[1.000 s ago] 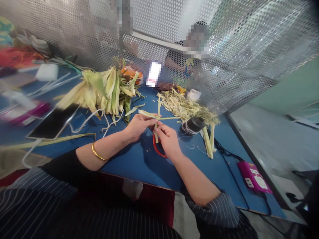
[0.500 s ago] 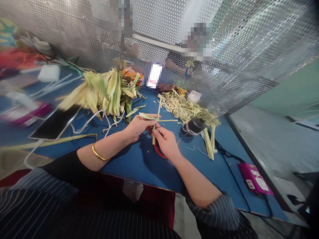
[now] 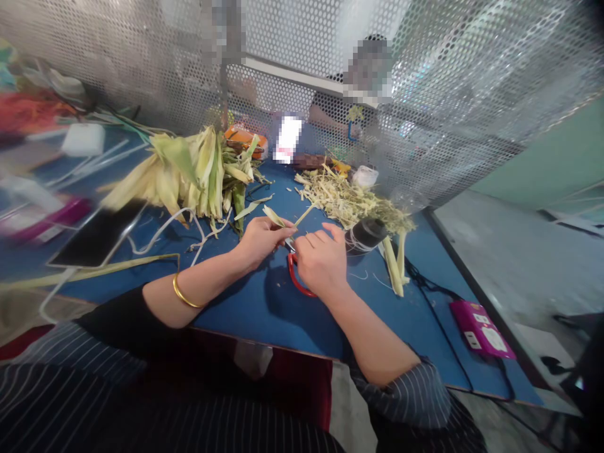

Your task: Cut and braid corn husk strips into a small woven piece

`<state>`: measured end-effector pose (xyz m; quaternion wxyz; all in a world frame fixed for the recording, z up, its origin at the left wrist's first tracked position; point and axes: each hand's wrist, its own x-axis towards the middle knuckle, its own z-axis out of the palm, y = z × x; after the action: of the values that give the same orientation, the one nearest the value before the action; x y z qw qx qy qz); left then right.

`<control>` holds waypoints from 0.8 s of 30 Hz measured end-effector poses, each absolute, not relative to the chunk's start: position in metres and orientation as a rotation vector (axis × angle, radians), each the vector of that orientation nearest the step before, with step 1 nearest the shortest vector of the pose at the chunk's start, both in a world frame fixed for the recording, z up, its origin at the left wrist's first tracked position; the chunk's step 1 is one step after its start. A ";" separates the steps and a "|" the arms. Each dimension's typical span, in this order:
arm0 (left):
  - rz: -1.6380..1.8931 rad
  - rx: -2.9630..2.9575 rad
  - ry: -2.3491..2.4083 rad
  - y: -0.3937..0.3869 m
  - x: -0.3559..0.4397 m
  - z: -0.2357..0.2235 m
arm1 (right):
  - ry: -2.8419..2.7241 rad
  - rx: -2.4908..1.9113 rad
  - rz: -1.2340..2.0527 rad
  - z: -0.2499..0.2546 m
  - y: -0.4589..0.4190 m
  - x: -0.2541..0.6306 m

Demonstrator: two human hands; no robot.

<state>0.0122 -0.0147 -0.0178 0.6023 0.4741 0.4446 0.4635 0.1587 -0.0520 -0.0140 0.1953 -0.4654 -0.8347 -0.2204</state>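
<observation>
My left hand (image 3: 262,242) is closed in a pinch on corn husk strips (image 3: 274,217) above the blue table. A narrow strip end (image 3: 304,215) points up and right from its fingertips. Close beside it, my right hand (image 3: 321,258) is curled around red-handled scissors (image 3: 293,275). One red loop shows below the hand, and a short length of metal reaches toward the left fingertips. The right palm and most of its grip are hidden. To the right of this hand stands a dark spool (image 3: 365,236) wound with pale thread.
A pile of corn husks (image 3: 202,173) lies at back left, near a phone (image 3: 99,236) and white cable. Shredded husk (image 3: 340,195) is heaped at back right. A purple pack (image 3: 481,328) sits on the right. Behind the table (image 3: 245,324) rises a perforated metal screen (image 3: 292,38).
My right hand has turned over and closed around the scissors, whose metal now shows by the husk. The upright strip has tilted right. The left hand stays pinched in nearly the same place.
</observation>
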 end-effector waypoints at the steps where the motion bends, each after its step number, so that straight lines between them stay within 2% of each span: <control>1: 1.101 1.122 1.048 -0.014 0.013 -0.019 | -2.365 -1.281 -0.584 -0.016 -0.053 0.157; 3: 1.122 1.144 1.073 -0.013 0.014 -0.021 | -2.377 -1.266 -0.464 -0.017 -0.054 0.154; 5: 1.112 1.146 1.052 -0.012 0.013 -0.021 | -2.295 -1.320 -0.201 -0.016 -0.054 0.155; 10: 1.072 1.138 0.958 -0.010 0.005 -0.015 | -1.504 -1.364 0.871 -0.006 -0.043 0.169; 13: 0.916 1.196 0.971 -0.015 0.004 -0.011 | -1.212 -1.248 1.093 -0.006 -0.036 0.173; 16: 0.765 1.333 1.015 -0.020 0.007 -0.009 | -1.218 -1.208 1.085 -0.010 -0.034 0.170; 18: 0.727 1.440 1.043 -0.022 0.008 -0.009 | -1.294 -1.227 0.956 -0.014 -0.037 0.167; 24: 0.700 1.809 1.009 -0.021 0.005 -0.009 | -1.839 -1.305 0.084 -0.018 -0.054 0.165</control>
<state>0.0046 -0.0214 -0.0090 0.4597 0.7347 0.4098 0.2845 0.1645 -0.0538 -0.0183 0.4283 -0.5226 -0.7364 0.0336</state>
